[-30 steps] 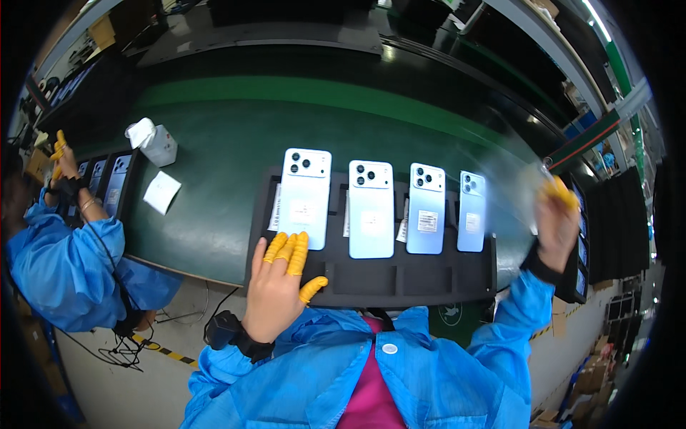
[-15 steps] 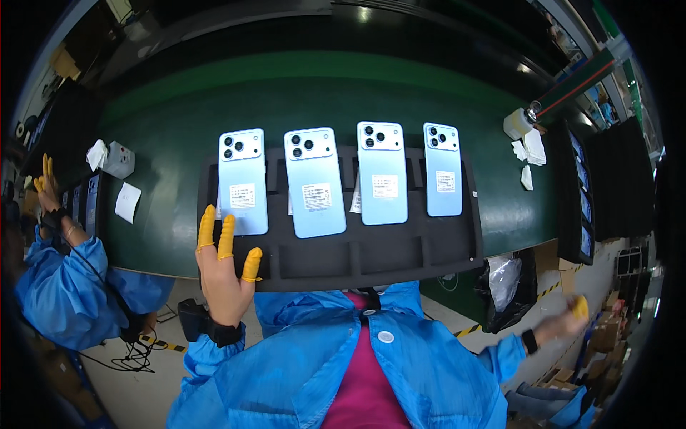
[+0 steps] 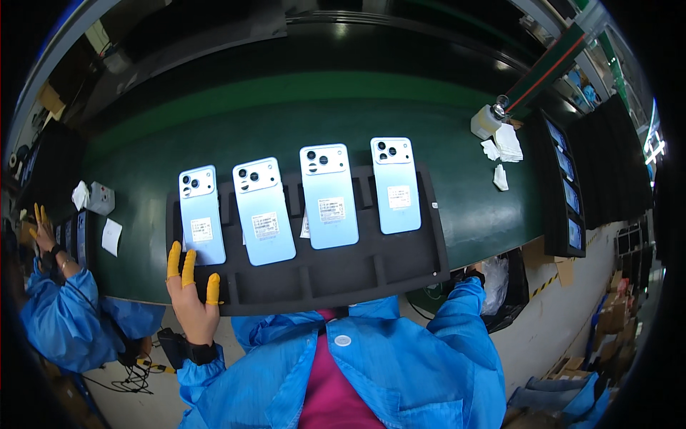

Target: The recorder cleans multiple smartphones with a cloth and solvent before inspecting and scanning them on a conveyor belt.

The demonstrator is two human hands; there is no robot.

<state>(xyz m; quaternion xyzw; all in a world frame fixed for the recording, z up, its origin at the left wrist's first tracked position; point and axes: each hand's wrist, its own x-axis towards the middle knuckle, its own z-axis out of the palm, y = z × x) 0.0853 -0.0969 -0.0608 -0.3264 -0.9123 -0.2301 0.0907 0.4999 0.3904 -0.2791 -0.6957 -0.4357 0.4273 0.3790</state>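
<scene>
My left hand [image 3: 191,300], with yellow finger cots, lies at the near left corner of a black foam tray [image 3: 336,282]. Its fingers are outstretched and apart, the tips by the lower end of a light blue phone [image 3: 202,204]. More phones of the same kind lie in a row, camera ends away from me: one left of centre [image 3: 264,207], one right of centre [image 3: 329,193], one at the right [image 3: 394,179]. Each bears a white label. My right hand [image 3: 477,269] is low by the tray's near right corner; only a bit shows near the dark wristband, its fingers hidden.
Green table [image 3: 286,125] around the tray. At the right are a bottle [image 3: 486,123], white wipes [image 3: 508,143] and a black tray with phones [image 3: 572,236]. A black bag [image 3: 511,286] hangs near the edge. At left, a co-worker's sleeve [image 3: 68,314] and white container [image 3: 102,199].
My view has shifted, so tray and phones appear further left and lower. My right hand has come from far out at the right to near the tray's right corner. The left hand stays at its corner.
</scene>
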